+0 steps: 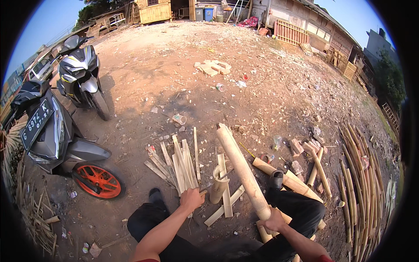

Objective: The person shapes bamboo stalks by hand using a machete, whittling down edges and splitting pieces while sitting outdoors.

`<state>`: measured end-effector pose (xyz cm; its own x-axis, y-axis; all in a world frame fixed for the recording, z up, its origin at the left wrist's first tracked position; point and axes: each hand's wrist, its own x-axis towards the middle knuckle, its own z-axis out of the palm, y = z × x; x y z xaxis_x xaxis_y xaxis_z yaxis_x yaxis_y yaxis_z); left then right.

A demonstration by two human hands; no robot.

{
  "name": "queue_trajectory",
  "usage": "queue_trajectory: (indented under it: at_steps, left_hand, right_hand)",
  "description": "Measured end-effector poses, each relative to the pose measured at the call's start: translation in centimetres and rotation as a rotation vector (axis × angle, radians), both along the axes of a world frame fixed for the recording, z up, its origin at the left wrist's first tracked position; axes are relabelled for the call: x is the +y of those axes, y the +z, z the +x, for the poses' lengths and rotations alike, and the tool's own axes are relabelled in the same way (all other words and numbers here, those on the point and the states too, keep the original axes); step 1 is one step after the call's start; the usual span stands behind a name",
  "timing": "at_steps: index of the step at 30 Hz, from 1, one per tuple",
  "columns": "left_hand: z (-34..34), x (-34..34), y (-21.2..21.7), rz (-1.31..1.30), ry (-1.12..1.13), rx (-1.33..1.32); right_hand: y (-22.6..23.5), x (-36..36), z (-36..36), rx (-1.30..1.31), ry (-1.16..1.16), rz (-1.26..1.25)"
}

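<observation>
My right hand [274, 220] is closed round the lower end of a thick, pale bamboo pole [242, 172]. The pole slants up and away to the left, its far end raised. On the left, my left hand [192, 200] is wrapped round the wooden handle of a knife [203, 192]; its dark blade seems to reach toward a short upright bamboo piece [218, 192], though contact is hard to make out. Split bamboo slats [183, 163] lie fanned out beyond my left hand. More slats [227, 201] lie beside the upright piece.
Cut bamboo lengths [301, 185] lie by my right foot, near broken bricks [297, 147]. Long bamboo poles [360, 187] are piled at far right. Two motorbikes [65, 144] stand on the left above loose bamboo scraps [37, 218]. Litter dots the dirt ground [148, 78].
</observation>
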<state>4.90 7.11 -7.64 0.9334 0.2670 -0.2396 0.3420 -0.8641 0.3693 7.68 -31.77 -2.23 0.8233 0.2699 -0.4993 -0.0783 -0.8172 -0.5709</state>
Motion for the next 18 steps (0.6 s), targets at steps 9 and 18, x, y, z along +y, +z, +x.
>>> queue_trajectory:
  at_steps: [9, 18]
  left_hand:
    - [0.4, -0.6, -1.0, -0.032, 0.004, -0.045]
    - [2.9, -1.3, -1.4, -0.012, -0.051, -0.02]
  right_hand:
    - [24.7, 5.2, 9.0, -0.741, -0.075, 0.947]
    - [-3.5, 0.5, 2.9, -0.011, -0.052, 0.063]
